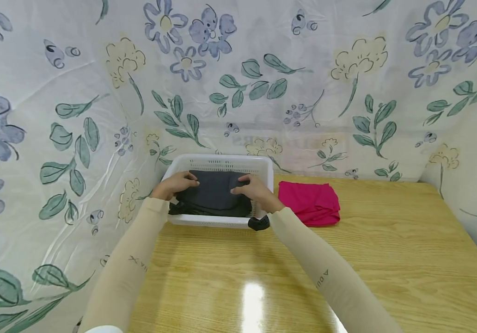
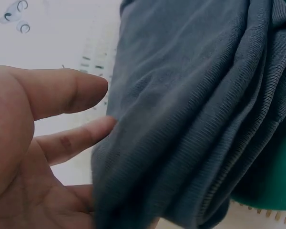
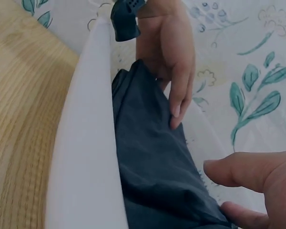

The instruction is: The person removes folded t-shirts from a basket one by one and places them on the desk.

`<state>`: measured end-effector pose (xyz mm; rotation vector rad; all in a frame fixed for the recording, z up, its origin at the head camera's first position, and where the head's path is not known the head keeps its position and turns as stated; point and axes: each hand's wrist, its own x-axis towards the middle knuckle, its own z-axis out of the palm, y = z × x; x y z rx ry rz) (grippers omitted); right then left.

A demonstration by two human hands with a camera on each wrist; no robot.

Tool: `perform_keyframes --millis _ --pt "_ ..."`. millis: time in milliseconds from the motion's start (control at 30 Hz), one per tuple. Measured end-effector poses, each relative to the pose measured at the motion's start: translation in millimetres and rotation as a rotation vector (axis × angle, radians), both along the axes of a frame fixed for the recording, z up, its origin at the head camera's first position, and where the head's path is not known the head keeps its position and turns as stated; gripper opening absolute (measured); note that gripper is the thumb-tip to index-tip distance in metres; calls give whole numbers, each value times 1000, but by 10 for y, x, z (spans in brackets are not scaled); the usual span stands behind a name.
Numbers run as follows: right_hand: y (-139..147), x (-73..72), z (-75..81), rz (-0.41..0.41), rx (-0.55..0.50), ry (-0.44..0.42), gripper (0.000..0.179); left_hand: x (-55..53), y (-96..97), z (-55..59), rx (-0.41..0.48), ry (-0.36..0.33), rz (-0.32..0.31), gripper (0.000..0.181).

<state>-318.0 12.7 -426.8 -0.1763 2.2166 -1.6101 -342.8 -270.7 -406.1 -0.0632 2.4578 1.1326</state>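
A folded dark grey ribbed garment lies in a white plastic basket. My left hand is at the garment's left end. In the left wrist view, its thumb stands apart from the cloth and one finger touches the edge; the other fingertips are hidden by the cloth. At the opposite end is my right hand, with the thumb and a finger spread in the right wrist view and a finger against the garment.
Right of the basket, a folded magenta cloth lies on the wooden table. Green material shows beneath the garment in the left wrist view. A flower-printed white sheet hangs behind and at the sides. A black device is by my right wrist.
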Motion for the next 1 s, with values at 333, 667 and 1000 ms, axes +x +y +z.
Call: perform_keyframes --millis 333,667,1000 --pt "-52 -62 -104 5 -63 -43 58 -30 -4 -30 42 1 22 44" --pt "-96 -124 -106 10 -14 34 47 -58 17 -34 71 49 26 40" --pt "-120 -129 -113 -20 7 118 42 -31 -54 -59 70 127 36 40"
